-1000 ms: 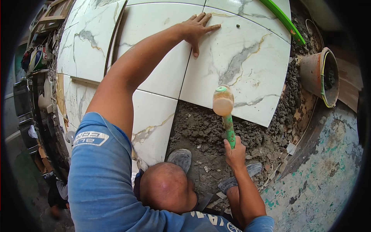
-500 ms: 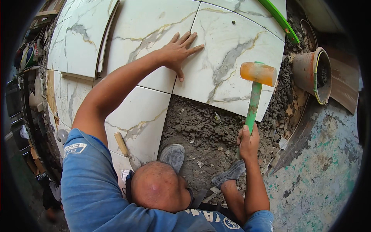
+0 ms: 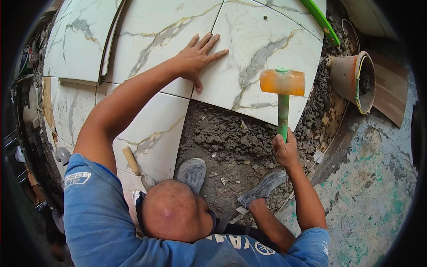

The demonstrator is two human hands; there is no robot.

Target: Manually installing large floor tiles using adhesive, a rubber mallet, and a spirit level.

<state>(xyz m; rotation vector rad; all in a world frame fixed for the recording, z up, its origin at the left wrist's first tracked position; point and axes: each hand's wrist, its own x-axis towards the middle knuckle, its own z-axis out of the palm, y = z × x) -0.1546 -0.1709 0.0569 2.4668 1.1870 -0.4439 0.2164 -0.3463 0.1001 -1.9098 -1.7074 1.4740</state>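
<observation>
"Lying farthest left, is that a stack of tiles [image 3: 78, 40]?"

"Yes, white with grey veins, resting on top of other tiles. Next, nearer the person, a wooden handle [image 3: 130, 160] lies on the lower tile [image 3: 153, 129], close to the person's head [image 3: 171, 209]."

"And the left hand [image 3: 195, 62]?"

"Palm down, fingers spread, gripping nothing. It spans the joint between the left tile [image 3: 178, 29] and the right tile [image 3: 258, 49]: mostly on the left one, fingertips reaching the right one."

"Where does the right tile end?"

"Its near edge borders rough grey mortar [image 3: 227, 129]. Two grey shoes [image 3: 192, 175] are planted there, well apart. A dark crumb [image 3: 265, 17] sits toward the tile's far side."

"What about the mallet [image 3: 282, 82]?"

"Its orange head shows over the right tile's near edge; I can't tell whether they touch. The right hand [image 3: 286, 149] is closed around the lower part of the green handle."

"Farther right?"

"A green bar [image 3: 320, 20] crosses the far corner. Then a bucket [image 3: 344, 80], tipped over with its mouth facing right, grey stuff inside, and beside it a brown board [image 3: 391, 89]."
</observation>
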